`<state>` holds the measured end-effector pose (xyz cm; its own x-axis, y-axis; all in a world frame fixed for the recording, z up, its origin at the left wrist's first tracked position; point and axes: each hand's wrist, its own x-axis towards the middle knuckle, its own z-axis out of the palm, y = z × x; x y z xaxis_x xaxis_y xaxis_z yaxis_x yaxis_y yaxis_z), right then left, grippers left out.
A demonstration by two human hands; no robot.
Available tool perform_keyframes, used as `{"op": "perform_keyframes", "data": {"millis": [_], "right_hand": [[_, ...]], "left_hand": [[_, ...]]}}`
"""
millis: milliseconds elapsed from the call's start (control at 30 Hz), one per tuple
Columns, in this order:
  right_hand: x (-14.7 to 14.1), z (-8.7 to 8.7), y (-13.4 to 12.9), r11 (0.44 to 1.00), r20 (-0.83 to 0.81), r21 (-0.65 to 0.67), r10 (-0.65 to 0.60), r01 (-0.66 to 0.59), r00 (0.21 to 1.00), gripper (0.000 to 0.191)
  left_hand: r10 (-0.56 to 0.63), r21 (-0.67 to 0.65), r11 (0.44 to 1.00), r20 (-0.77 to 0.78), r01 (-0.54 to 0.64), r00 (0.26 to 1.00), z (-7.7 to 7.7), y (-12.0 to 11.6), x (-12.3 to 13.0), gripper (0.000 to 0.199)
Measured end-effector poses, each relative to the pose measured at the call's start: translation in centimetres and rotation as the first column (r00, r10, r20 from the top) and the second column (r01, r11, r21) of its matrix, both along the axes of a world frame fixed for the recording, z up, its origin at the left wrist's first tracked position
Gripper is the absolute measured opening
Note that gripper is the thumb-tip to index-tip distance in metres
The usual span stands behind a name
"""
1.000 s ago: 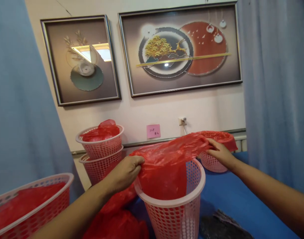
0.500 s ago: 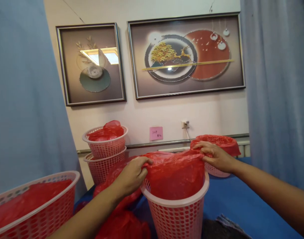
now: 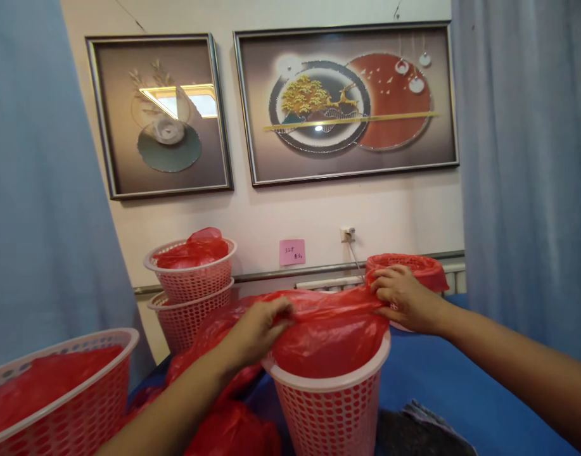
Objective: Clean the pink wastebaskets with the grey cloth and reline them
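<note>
A red plastic bag (image 3: 331, 345) lines the pink perforated basket (image 3: 329, 415) in front of me, and its upper edge is pulled up above the far rim. My left hand (image 3: 259, 329) is closed on the bag's edge at the left, thumb and fingers pinching the film. At the right, my right hand (image 3: 404, 297) grips the other end of the same edge, so the film is stretched between both hands. The near rim of the basket shows bare. More crumpled red bags (image 3: 237, 424) lie left of the basket, partly hidden by my left forearm.
Another lined basket (image 3: 57, 405) stands at the near left. Two stacked pink baskets (image 3: 195, 278) are behind it. A basket with red film over its rim (image 3: 430, 275) stands at the back right. A dark cloth (image 3: 418, 434) lies on the blue surface (image 3: 437, 373). Curtains hang either side.
My right hand has shifted its fingers on the bag's edge, and the film between my hands is bunched a little more. The view has turned slightly, moving everything left in the picture.
</note>
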<state>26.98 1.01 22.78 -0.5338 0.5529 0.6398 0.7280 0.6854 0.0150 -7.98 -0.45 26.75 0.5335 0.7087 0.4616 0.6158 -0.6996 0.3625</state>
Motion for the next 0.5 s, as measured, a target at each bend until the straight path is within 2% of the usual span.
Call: {"op": "perform_keyframes", "data": {"millis": [67, 167, 233, 300, 400, 500], "right_hand": [[0.8, -1.1, -0.2, 0.999, 0.048, -0.007, -0.052, 0.052, 0.998, 0.005], [1.2, -2.3, -1.6, 0.996, -0.009, 0.021, -0.082, 0.082, 0.997, 0.01], [1.1, -3.0, -3.0, 0.996, -0.053, 0.054, -0.061, 0.064, 0.997, 0.012], [0.9, -3.8, -4.3, 0.998, -0.064, 0.058, -0.012, 0.016, 0.998, 0.012], [0.4, -5.3, -5.6, 0.999, -0.065, 0.023, 0.029, -0.028, 0.997, 0.014], [0.3, -6.9, -6.2, 0.999, -0.086, -0.021, 0.024, -0.026, 0.996, 0.019]], "left_hand": [[-0.015, -0.02, 1.0, -0.044, 0.014, 0.999, 0.0, -1.3, -1.2, 0.01], [-0.078, 0.031, 0.996, -0.041, 0.079, 0.996, -0.8, -4.2, -2.4, 0.004], [-0.123, 0.069, 0.989, -0.089, 0.13, 0.988, -1.6, -6.2, -2.6, 0.01], [-0.112, 0.12, 0.984, -0.162, 0.133, 0.98, -2.5, -7.7, -2.8, 0.016], [-0.045, 0.195, 0.975, -0.285, 0.104, 0.958, -4.3, -8.5, -3.4, 0.02], [0.021, 0.183, 0.982, -0.307, 0.037, 0.951, -6.6, -8.0, -4.9, 0.022]]}}
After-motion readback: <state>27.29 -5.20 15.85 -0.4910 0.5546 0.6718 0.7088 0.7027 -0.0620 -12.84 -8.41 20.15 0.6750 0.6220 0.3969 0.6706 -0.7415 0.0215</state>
